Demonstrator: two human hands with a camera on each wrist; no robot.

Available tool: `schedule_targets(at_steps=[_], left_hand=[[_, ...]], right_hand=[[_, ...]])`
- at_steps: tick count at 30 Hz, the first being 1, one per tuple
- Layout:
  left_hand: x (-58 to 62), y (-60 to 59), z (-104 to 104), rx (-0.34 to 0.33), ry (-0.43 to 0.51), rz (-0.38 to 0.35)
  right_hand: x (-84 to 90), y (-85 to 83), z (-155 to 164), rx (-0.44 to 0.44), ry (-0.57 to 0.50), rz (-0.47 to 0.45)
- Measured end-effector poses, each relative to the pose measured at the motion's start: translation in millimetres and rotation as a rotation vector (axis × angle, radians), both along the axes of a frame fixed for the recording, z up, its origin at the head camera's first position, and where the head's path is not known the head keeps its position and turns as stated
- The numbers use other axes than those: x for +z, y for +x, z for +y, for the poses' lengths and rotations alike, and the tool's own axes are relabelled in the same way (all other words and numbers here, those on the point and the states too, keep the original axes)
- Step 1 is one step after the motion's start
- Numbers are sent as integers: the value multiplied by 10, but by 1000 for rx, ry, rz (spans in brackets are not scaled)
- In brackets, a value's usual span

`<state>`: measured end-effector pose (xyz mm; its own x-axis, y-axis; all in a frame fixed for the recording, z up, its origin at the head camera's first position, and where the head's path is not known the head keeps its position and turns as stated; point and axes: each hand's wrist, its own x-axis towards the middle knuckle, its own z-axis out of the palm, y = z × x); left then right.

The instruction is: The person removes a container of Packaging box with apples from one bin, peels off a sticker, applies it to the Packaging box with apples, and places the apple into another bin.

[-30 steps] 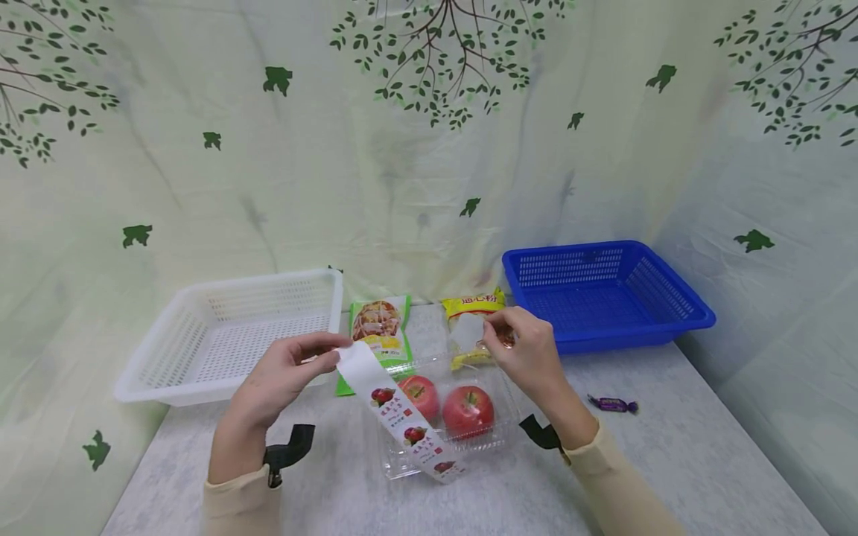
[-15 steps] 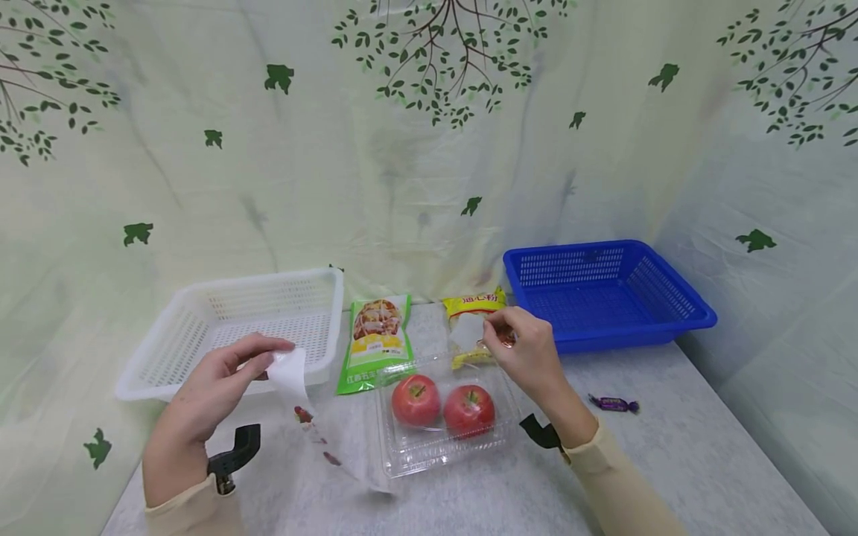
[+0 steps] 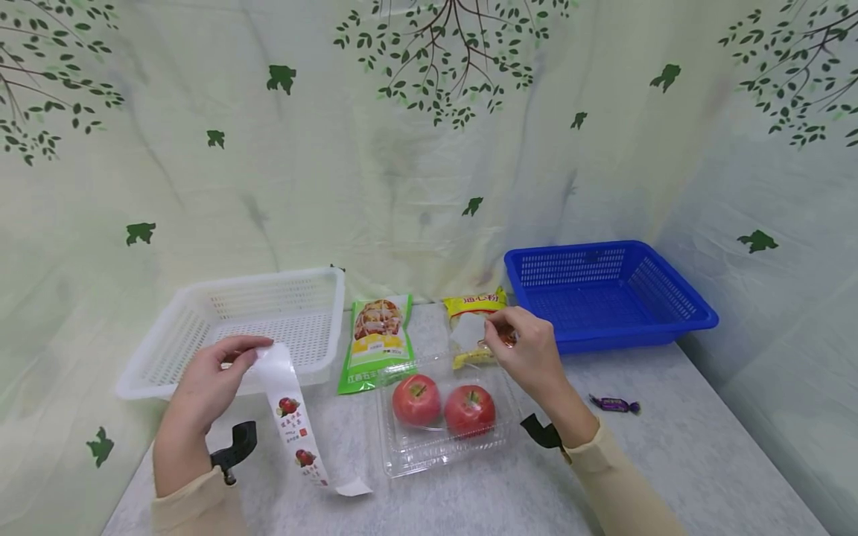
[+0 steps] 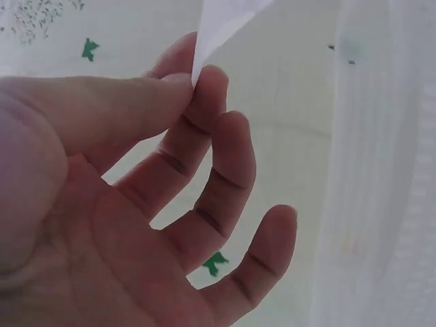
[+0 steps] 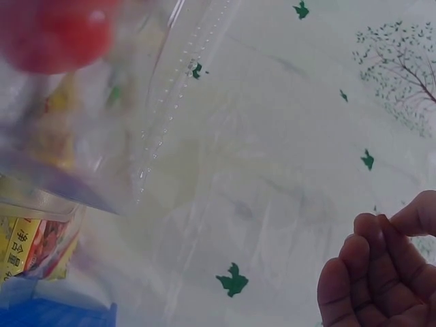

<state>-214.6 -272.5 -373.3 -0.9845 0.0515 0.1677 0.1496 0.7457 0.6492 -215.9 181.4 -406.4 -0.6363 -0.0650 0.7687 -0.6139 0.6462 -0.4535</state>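
In the head view, a white slotted basket (image 3: 241,327) sat at the far left of the table and a blue slotted basket (image 3: 603,294) at the far right. Between them lay a green snack bag (image 3: 375,342) and a yellow pasta packet (image 3: 472,320), both just behind the clear clamshell box (image 3: 445,432). A purple wrapped candy (image 3: 613,404) lay well apart, to the right. My right hand (image 3: 526,353) hid the box's far right corner, fingers curled as if pinching there, though what they gripped I could not tell. Two red apples (image 3: 442,406) sat side by side inside the box. My left hand (image 3: 214,380) pinched the upper end of a long white label strip (image 3: 295,424) printed with small apples; it hung in front of the white basket, its lower end curling on the grey mottled tabletop (image 3: 670,461). A pale green curtain with tree and leaf prints (image 3: 429,149) closed off the back.

In the left wrist view, my thumb and forefinger (image 4: 204,88) pinched the strip's white edge (image 4: 221,20), the other fingers loosely curled.

In the right wrist view, my curled fingers (image 5: 381,266) showed at the lower right; the box's clear plastic (image 5: 163,102) blurred across the left, with one apple (image 5: 54,30) above.
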Motion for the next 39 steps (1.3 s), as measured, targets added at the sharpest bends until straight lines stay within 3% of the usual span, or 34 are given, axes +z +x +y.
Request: schedule_targets(at_steps=[4, 8, 12, 17, 22, 25, 28, 31, 35, 39], left_hand=[[-49, -22, -127, 56, -48, -110], [-29, 10, -317, 68, -96, -209], [-3, 72, -568, 26, -159, -294], [-100, 99, -802, -26, -207, -427], [-185, 80, -860, -34, -214, -433], [-147, 95, -849, -22, -230, -429], [-33, 161, -793, 2, -252, -399], [113, 249, -610, 24, -251, -288], [281, 300, -56, 33, -120, -28], [318, 243, 685, -68, 44, 256]], right_hand=[[-5, -3, 1, 1, 0, -5], [-9, -8, -3, 6, -3, -7], [-3, -8, -1, 8, -7, -11], [2, -5, 1, 10, -12, -41], [-6, -2, 5, 7, -13, -51], [-12, -5, 3, 9, -15, -47], [-11, -8, -7, 13, -16, -43], [-9, -10, -13, 14, -17, -41], [-3, -4, -15, 10, -18, -40], [-8, 4, -22, 1, -23, -57]])
